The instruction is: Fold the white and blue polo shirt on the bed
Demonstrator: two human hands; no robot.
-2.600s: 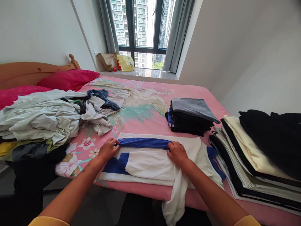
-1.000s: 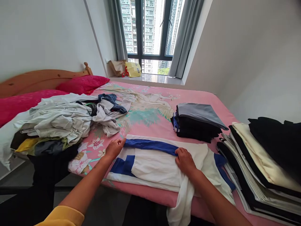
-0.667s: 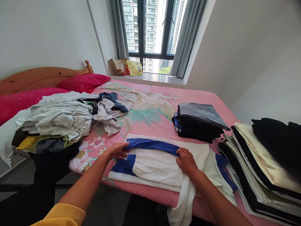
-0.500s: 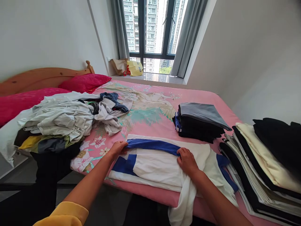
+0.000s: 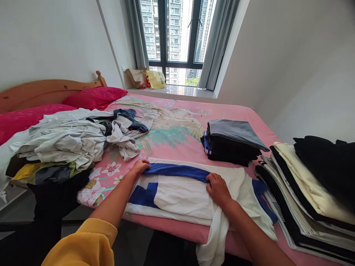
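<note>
Raised slightly since earlier, the left hand (image 5: pixel 141 166), like the right hand (image 5: pixel 219 189), pinched a white-and-blue cloth top (image 5: pixel 194 192), one sleeve (image 5: pixel 176 203) laid flat, loose white fabric (image 5: pixel 212 238) left dangling at six o'clock.

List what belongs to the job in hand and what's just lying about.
Job in hand:
- white-and-blue garment, gripped by left hand and right hand
- probably clothes heap, grey-topped stack, black-topped stack

Seemingly just lying about:
- red pillows
- brown bag
- yellow bag

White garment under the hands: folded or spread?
Partly folded: on the garment, a blue-cuffed sleeve lies across it, while a white part hangs over the bed's edge.
</note>
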